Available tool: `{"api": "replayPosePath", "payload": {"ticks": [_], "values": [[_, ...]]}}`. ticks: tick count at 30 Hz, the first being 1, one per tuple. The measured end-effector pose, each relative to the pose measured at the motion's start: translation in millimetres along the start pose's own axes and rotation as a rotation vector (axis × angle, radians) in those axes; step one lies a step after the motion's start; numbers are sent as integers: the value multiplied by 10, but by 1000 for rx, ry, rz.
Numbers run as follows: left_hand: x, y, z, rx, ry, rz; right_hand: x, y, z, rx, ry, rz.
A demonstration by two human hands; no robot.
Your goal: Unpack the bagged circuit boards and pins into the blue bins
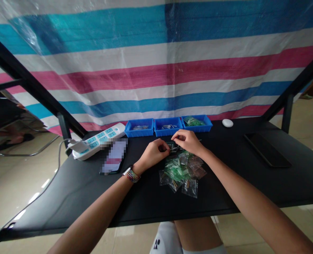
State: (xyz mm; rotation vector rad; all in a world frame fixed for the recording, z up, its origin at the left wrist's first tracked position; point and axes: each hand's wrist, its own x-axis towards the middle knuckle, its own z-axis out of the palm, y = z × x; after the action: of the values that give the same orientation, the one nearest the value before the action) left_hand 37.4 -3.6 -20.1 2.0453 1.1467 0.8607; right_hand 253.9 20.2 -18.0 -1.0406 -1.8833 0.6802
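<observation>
Both of my hands meet over the middle of the black table (66, 190). My left hand (153, 153), with a beaded bracelet at the wrist, is curled shut, fingertips pinching something small I cannot make out. My right hand (188, 141) is also pinched shut, on small metal pins or a part beside the left fingertips. Just in front of the hands lies a pile of small clear plastic bags (182, 173) with green parts inside. Behind the hands stand three blue trays: left (139, 127), middle (169, 127) with metal pins, right (196, 122) with green bags.
A white power strip (98, 140) with a plug and cable lies at the back left. A phone (115, 159) rests beside it. A white round object (227, 123) sits at the back right, and a dark flat tablet (267, 150) lies to the right. A striped tarp hangs behind.
</observation>
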Motion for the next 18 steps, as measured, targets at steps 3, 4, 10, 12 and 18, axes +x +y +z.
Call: {"api": "replayPosePath", "payload": {"ticks": [3, 4, 10, 12, 18], "values": [[5, 15, -10, -53, 54, 1, 0, -32, -32, 95, -13, 37], [8, 21, -17, -61, 71, 6, -4, -48, -41, 134, -29, 63], [4, 47, -60, -139, 136, 52, -36, -146, -26, 337, -85, 180], [-1, 56, -62, -152, 146, 60, -37, -160, -10, 395, -74, 198], [6, 104, -86, -355, 152, -9, -23, -172, -8, 522, -21, 223]]}}
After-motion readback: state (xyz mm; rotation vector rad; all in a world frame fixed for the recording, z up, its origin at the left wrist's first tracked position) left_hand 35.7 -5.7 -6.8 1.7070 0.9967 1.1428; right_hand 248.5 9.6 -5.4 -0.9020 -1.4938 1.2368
